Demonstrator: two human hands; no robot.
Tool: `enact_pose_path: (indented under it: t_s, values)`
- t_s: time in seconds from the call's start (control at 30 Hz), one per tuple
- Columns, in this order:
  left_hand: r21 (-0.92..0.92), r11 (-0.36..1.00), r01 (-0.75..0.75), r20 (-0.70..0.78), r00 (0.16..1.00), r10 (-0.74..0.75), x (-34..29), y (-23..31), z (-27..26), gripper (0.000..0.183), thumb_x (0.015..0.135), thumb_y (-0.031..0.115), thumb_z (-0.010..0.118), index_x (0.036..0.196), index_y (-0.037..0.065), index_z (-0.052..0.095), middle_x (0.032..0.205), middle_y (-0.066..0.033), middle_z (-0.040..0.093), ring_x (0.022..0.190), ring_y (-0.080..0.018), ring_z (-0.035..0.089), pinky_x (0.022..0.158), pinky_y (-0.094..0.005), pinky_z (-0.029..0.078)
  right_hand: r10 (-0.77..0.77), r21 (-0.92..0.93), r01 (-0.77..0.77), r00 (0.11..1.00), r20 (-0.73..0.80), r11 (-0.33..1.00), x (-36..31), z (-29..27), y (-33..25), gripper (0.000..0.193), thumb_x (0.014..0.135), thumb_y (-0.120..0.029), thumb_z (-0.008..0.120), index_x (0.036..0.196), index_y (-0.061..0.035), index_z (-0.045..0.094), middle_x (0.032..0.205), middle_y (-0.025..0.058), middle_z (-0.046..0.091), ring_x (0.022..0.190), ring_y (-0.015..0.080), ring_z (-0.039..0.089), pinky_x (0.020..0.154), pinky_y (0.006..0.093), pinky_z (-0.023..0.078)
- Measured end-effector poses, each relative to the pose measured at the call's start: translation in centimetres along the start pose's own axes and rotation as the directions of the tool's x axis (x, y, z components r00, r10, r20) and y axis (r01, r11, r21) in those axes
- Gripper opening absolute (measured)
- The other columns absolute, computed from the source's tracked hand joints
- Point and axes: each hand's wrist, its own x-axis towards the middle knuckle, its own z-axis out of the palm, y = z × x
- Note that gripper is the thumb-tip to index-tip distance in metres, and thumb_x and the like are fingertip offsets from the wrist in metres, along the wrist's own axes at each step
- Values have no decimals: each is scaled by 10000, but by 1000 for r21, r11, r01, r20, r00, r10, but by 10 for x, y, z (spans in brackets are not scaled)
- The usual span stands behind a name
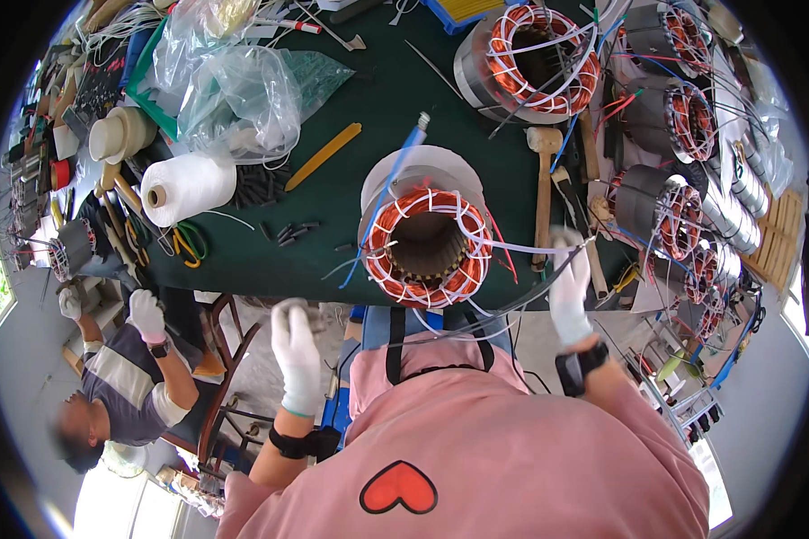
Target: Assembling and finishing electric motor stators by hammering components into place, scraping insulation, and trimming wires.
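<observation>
A motor stator (386,202) with orange-red copper windings laced in white cord stands at the table's near edge, its bore facing me. Blue, red, white and dark lead wires come off it. To its right, my right hand (568,292), in a white glove, is closed at the ends of a white-sleeved lead (530,247) and dark leads running from the stator. My left hand (295,350), also gloved in white, is raised left of the stator, off the table edge and apart from it. Its fingers point up, slightly blurred, with nothing clearly seen in them.
A wooden mallet (543,180) lies right of the stator, with more wound stators (652,202) along the right side. Left are a white thread spool (189,189), scissors (189,244), a yellow strip (324,156) and plastic bags (243,99). Another person (139,377) sits at far left.
</observation>
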Motion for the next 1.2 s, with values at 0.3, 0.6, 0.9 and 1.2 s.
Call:
enact_pose_path:
  t_s: [0.3, 0.6, 0.9, 1.2]
  values:
    - [556, 535, -636, 761, 648, -21, -10, -118, 30, 257, 918, 300, 680, 1022, 68, 721, 963, -146, 718, 949, -371, 680, 841, -474, 535, 275, -624, 284, 713, 645, 728, -159, -56, 120, 186, 834, -233, 725, 933, -78, 750, 989, 97, 719, 954, 322, 659, 824, 416, 528]
    - [576, 642, -506, 726, 677, -118, -49, -132, 17, 269, 989, 307, 601, 1033, 50, 665, 946, -213, 707, 879, -395, 688, 772, -476, 531, 559, -558, -106, 331, 760, 823, -165, -116, 106, 290, 984, -144, 540, 1156, 31, 694, 984, 160, 723, 823, 240, 669, 754, 362, 530]
    - [409, 850, 331, 331, 814, -477, 13, -312, 12, 332, 973, 309, 557, 957, 12, 705, 746, -95, 688, 689, -234, 671, 667, -390, 536, 712, -676, 628, 262, 651, 387, -98, -71, 86, 306, 1018, -201, 568, 1199, 22, 673, 965, 128, 739, 826, 132, 655, 763, 302, 536]
    - [855, 222, -470, 503, 855, -127, 213, -471, 109, 508, 933, 204, 600, 1425, 88, 550, 1399, -165, 597, 1298, -351, 556, 1081, -459, 435, 468, -809, 173, 740, 484, 562, -52, -2, 63, 202, 934, -165, 633, 1091, -66, 713, 1085, 159, 676, 994, 335, 663, 868, 427, 539]
